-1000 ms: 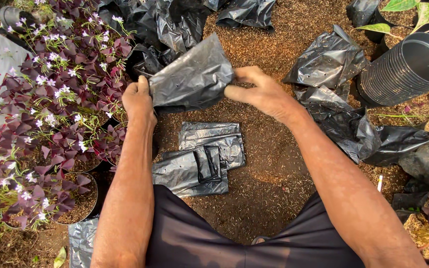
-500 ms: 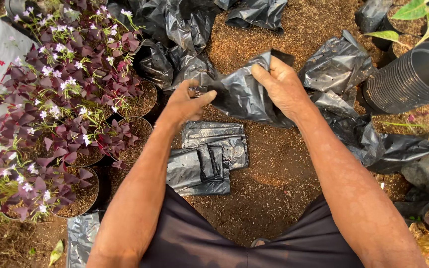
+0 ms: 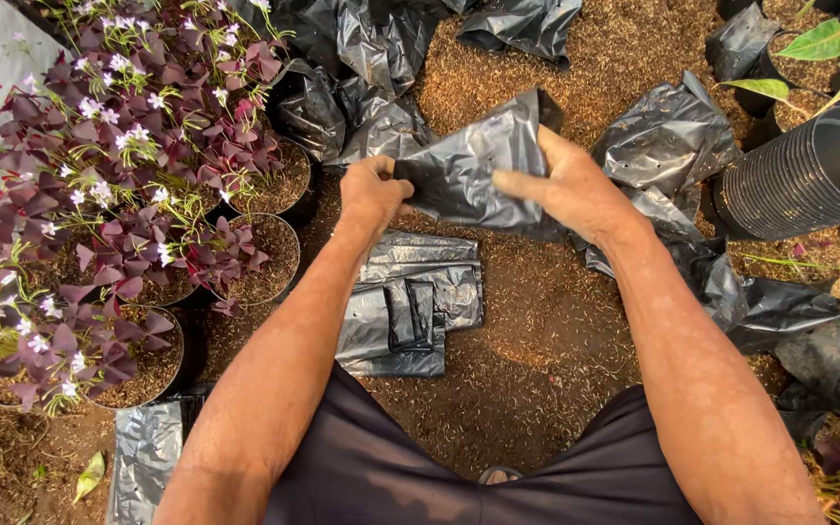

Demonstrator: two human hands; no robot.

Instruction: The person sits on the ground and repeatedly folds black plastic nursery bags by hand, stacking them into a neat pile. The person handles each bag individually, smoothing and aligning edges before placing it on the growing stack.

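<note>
Head view, both hands at upper centre of the frame. Left hand (image 3: pixel 373 194) is clenched on the left edge of a black plastic grow bag (image 3: pixel 473 165); right hand (image 3: pixel 568 190) grips its right side, fingers spread across the film. The bag is held off the ground, flattened and tilted. Directly below it, at centre frame, a stack of folded bags (image 3: pixel 410 306) lies on the husk-covered ground (image 3: pixel 546 360). Purple-leaved potted plants (image 3: pixel 109 194) fill the left side; a nested stack of black pots (image 3: pixel 809 175) lies at the right edge. Judged step: working the bag's mouth open. Next move likely calls for separating the two film layers with the fingertips.
</note>
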